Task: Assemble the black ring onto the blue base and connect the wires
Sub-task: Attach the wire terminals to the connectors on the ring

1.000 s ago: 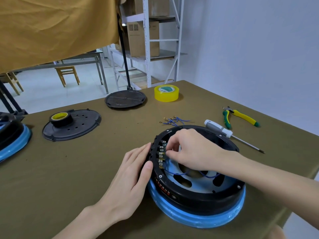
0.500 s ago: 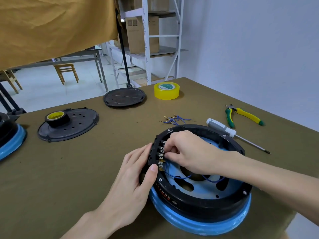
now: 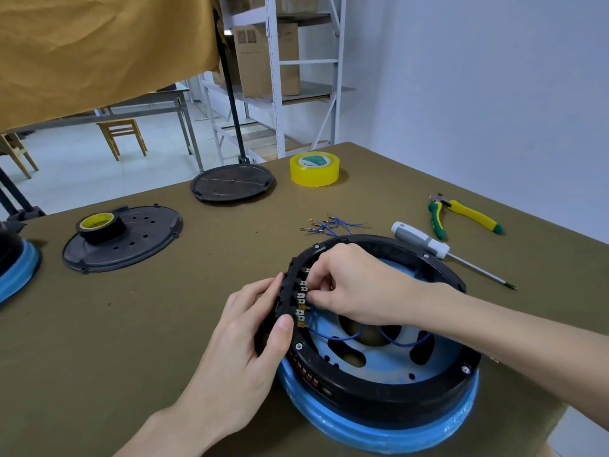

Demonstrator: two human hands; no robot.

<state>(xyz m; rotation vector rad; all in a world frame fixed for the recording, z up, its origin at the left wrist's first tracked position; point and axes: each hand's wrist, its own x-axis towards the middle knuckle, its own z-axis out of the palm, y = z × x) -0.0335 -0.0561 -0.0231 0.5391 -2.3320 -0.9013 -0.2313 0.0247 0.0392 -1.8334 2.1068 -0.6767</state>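
Your black ring (image 3: pixel 389 384) already sits on the blue base (image 3: pixel 379 433) at the near right of the table (image 3: pixel 131 324), so the work now is the wires. Your left hand (image 3: pixel 244 344) braces the ring's left wall, fingers curled against the outside and thumb hooked over the rim. Your right hand (image 3: pixel 356 291) pinches at the terminal row (image 3: pixel 301 300) inside that wall, its grip closed on what looks like a connector, though the fingertips hide it. The blue wires (image 3: pixel 342 338) are thin and limp, and probably kink easily: hold the metal end, not the strand. The ring looks rigid and heavy enough to stay put.
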